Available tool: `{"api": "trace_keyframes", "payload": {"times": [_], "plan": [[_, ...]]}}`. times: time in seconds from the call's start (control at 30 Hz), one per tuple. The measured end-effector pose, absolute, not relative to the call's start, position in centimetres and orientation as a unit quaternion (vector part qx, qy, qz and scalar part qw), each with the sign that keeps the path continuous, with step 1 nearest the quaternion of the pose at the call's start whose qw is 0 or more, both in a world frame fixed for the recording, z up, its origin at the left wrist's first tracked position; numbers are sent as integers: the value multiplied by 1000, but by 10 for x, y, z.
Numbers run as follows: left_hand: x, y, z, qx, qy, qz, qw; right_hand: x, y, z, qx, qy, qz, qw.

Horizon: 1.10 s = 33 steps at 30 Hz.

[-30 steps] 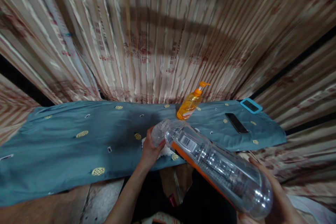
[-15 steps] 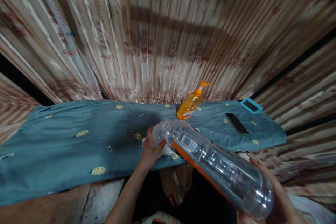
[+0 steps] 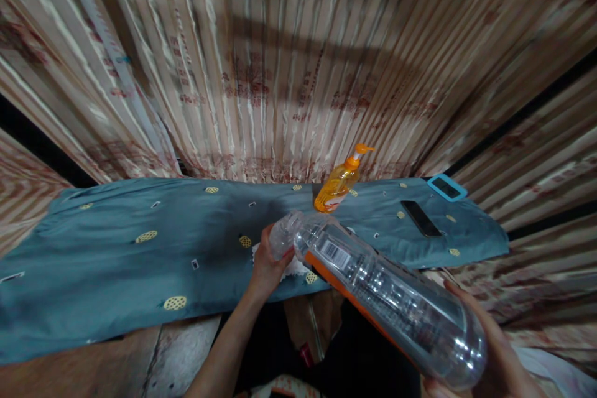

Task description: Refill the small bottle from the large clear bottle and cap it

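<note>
From my seat, the biggest thing in view is the striped curtain filling the top half, and below it the blue cloth spread over the table, running from 9 o'clock across to 3 o'clock.

Next in size is the clear plastic bottle, lying tilted in the air from the centre down toward 4 o'clock, neck pointing at the centre of the view, base nearest me. It looks empty, so I judge it light, thin-walled and easy to dent, and the smooth wall with its orange label could slip. The safest holds are the ones in use: the base and the neck.

My right hand cups the base at 4 o'clock, fingers wrapped round it. My left hand, just below centre, is closed round the neck end, with something white and crumpled under it; what that is I cannot tell.

Smaller things sit well apart at 1 to 2 o'clock: an orange pump bottle standing upright, a dark phone flat on the cloth, and a blue-framed device.
</note>
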<state>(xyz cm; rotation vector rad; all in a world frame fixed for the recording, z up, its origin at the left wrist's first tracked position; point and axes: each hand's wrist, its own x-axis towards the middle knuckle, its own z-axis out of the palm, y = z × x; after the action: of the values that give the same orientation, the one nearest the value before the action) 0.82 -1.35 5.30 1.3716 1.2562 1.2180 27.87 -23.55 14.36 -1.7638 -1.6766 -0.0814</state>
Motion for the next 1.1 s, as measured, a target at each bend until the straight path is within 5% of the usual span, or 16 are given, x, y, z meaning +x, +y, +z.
{"api": "trace_keyframes", "payload": {"times": [1.1], "plan": [[9,-13,52,554,499,498,442,277,-231,148,-649,-676,-16,347]]}}
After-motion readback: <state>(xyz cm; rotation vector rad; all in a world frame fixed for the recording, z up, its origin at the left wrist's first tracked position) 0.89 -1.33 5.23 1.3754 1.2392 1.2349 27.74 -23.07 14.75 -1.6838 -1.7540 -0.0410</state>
